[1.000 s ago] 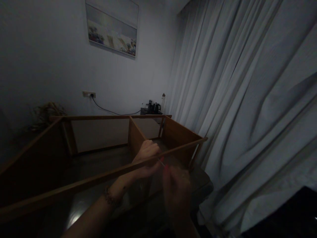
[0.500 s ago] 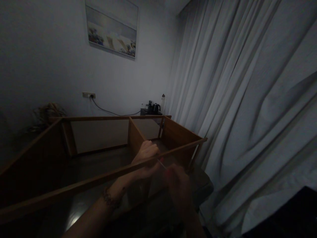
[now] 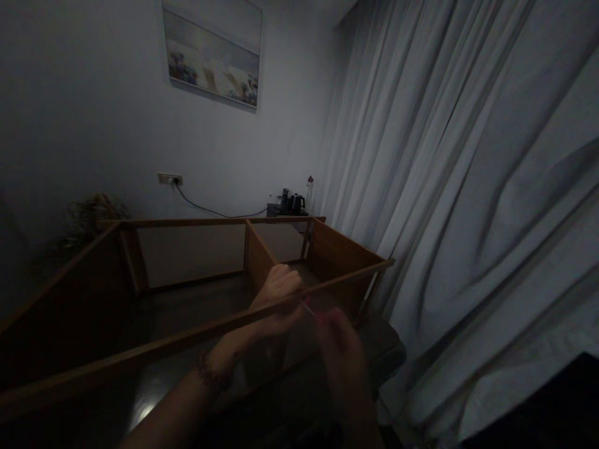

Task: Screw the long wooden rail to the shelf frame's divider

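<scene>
A wooden cabinet frame (image 3: 187, 221) lies open in front of me in a dim room, with a divider panel (image 3: 258, 255) inside it. My left hand (image 3: 278, 293) is curled over the frame's near rail (image 3: 154, 346) where the divider meets it. My right hand (image 3: 341, 352) is just right of it, blurred, fingers pinched on a thin pale rod-like tool (image 3: 307, 308) whose tip points at the rail by my left hand. A bracelet (image 3: 206, 371) is on my left wrist.
Grey curtains (image 3: 468, 187) hang close on the right. A framed picture (image 3: 213, 53) is on the far wall, with a socket and cable (image 3: 171, 179) below. A kettle set (image 3: 290, 202) stands on a dark side table behind the frame. A dried plant (image 3: 91, 212) is at the left.
My right hand has shifted slightly right and down and blurred with motion. My left hand and the frame have stayed in place.
</scene>
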### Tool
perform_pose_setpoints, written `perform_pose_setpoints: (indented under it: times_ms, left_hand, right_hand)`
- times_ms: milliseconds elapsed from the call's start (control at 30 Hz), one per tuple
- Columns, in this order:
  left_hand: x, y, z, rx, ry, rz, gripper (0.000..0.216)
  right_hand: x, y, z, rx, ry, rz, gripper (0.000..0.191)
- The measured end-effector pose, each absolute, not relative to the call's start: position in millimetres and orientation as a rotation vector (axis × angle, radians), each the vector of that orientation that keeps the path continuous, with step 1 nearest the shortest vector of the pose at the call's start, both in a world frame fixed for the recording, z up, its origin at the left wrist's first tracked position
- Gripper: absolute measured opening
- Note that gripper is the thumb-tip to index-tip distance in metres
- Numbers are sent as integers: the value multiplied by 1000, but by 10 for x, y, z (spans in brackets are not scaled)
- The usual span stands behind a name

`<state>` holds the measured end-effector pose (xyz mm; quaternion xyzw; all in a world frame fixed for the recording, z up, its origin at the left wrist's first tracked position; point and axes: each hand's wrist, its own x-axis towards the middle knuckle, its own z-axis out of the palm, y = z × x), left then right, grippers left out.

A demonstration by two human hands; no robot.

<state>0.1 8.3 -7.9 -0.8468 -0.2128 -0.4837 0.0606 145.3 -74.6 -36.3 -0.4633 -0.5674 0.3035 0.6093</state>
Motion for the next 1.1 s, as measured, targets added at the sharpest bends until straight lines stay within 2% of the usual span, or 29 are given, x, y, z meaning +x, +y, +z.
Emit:
perform_pose_setpoints:
  times_ms: [167,267,400,567,767,867,1000,1100]
  left_hand:
    - [6,75,-71,-2554,-640,-1473,11]
    - [-1,90,-95,-2557,-636,-1474,12]
    - [-7,155,-156,-2534,-641,-1477,14]
    - [1,228,-205,-2477,-634,-1443,15]
    - [-12,143,-146,-2548,-633,-1482,15]
    - [-10,107,-116,-2562,-645,-1479,14]
    - [-3,107,-107,-2547,-648,-1472,12]
    - [-5,104,-102,-2563,-661,-1459,11]
  right_hand:
    - [1473,-863,-195,-1238,-1569,-178,23]
    - [1458,-903,-171,-1189,-1678,-430,26]
    - [1432,-909,-178,-1026,-1835,-295,34]
    - [1417,-909,-175,-952,-1817,-75,23]
    - [1426,-866,-293,-961,-1711,-151,24]
    - [1433,-840,-403,-962,-1600,-28,29]
    - [1460,-807,-494,-969,-1421,296,16]
    - [1488,-784,-502,-932,-1398,358,8]
